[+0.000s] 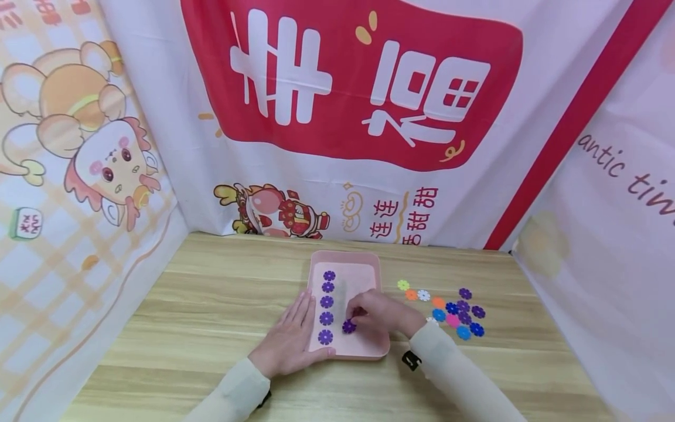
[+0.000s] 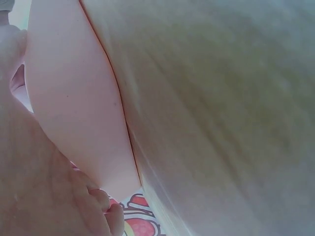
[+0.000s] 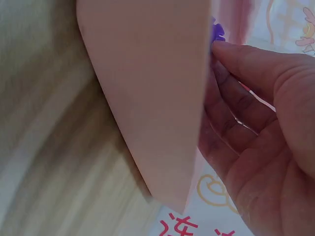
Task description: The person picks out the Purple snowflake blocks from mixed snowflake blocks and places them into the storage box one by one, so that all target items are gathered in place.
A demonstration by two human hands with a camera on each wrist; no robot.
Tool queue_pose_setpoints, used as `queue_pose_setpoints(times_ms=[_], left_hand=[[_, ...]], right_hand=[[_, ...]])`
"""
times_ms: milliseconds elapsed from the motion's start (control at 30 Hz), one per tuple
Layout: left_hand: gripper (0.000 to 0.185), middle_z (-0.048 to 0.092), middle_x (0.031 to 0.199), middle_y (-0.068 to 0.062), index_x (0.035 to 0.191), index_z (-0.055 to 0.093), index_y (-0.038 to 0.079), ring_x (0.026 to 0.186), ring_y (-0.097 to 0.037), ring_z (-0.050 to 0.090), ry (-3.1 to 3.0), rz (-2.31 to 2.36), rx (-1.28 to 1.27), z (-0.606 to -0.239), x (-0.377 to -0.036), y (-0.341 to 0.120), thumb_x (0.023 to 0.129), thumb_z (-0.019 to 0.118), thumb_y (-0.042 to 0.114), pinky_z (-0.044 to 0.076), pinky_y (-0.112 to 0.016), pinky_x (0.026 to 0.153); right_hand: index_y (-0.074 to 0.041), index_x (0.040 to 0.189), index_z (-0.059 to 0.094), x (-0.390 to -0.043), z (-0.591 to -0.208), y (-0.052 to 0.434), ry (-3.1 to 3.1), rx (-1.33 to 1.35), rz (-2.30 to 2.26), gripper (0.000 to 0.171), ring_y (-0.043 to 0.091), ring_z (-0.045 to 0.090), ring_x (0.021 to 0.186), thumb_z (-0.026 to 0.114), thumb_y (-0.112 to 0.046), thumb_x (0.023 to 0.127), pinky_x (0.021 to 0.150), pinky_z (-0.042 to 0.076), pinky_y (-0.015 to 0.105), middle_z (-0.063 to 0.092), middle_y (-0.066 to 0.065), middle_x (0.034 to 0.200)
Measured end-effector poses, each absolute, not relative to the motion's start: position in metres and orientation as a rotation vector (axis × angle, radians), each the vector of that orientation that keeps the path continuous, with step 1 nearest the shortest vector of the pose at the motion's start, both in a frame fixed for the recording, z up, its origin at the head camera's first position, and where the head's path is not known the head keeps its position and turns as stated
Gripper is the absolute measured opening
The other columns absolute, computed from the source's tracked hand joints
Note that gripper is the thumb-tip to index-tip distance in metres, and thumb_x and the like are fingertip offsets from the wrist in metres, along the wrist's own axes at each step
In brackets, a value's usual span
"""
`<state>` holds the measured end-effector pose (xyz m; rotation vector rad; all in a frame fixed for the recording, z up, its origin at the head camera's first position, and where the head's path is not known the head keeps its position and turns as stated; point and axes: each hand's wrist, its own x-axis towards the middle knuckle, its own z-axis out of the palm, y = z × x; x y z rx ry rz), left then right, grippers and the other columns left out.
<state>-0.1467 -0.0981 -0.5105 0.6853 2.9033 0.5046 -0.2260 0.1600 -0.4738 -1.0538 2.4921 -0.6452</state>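
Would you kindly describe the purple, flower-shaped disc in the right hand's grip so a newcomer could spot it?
On the wood-grain table sits a shallow pink rectangular tray. Along its left side runs a column of five purple flower-shaped discs; right of the lower end, the right hand pinches a sixth disc. Within the tray, it alone is held and outside the column.

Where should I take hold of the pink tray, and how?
The tray is likely best held by its two long walls, coming from left and right together: they rise from the table, giving broad outer faces to press. Keep it level, since purple flowers lie flat inside.
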Motion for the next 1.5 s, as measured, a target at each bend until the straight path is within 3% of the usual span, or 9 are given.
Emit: queue_pose_setpoints(times_ms=[333,933,1167,1367,1500], left_hand=[[0.115,0.007,0.177,-0.022,0.167,0.015,-0.003,0.166,-0.039,0.006,2.907,0.506,0.697,-0.51,-0.147,-0.097,0.095,0.053,0.078,0.016,-0.055,0.135],[0.116,0.004,0.177,-0.023,0.167,0.014,-0.004,0.166,-0.04,0.007,2.925,0.494,0.697,-0.511,-0.147,-0.098,0.095,0.054,0.078,0.015,-0.055,0.135],[0.116,0.003,0.177,-0.023,0.167,0.013,-0.004,0.166,-0.04,0.005,2.917,0.506,0.693,-0.511,-0.146,-0.098,0.095,0.055,0.078,0.015,-0.056,0.135],[0.117,0.003,0.177,-0.023,0.167,0.014,-0.004,0.166,-0.04,0.005,2.915,0.503,0.702,-0.51,-0.146,-0.098,0.095,0.053,0.079,0.015,-0.056,0.135],[0.117,0.004,0.177,-0.024,0.167,0.014,-0.004,0.166,-0.041,0.006,2.916,0.5,0.712,-0.509,-0.146,-0.099,0.095,0.053,0.079,0.016,-0.056,0.135]], right_hand=[[-0.019,0.102,0.079,-0.221,-0.487,0.153,2.484,-1.008,-0.618,0.01,-0.005,0.065,0.086,0.072,-0.012,0.1,0.084,0.058,0.013,0.078,-0.01,0.096],[-0.019,0.107,0.081,-0.218,-0.477,0.157,2.5,-1.008,-0.538,0.011,-0.004,0.066,0.088,0.075,-0.015,0.099,0.086,0.059,0.014,0.078,-0.009,0.1],[-0.015,0.114,0.08,-0.212,-0.461,0.185,2.579,-0.928,-0.574,0.015,0.003,0.068,0.095,0.074,-0.015,0.1,0.09,0.062,0.024,0.079,-0.005,0.107],[-0.01,0.117,0.078,-0.206,-0.445,0.217,2.668,-0.91,-0.618,0.019,0.015,0.073,0.103,0.075,-0.014,0.099,0.095,0.064,0.042,0.079,0.002,0.112],[-0.014,0.118,0.078,-0.2,-0.44,0.246,2.722,-0.802,-0.619,0.02,0.016,0.072,0.106,0.077,-0.015,0.098,0.098,0.063,0.046,0.079,0.003,0.116]])
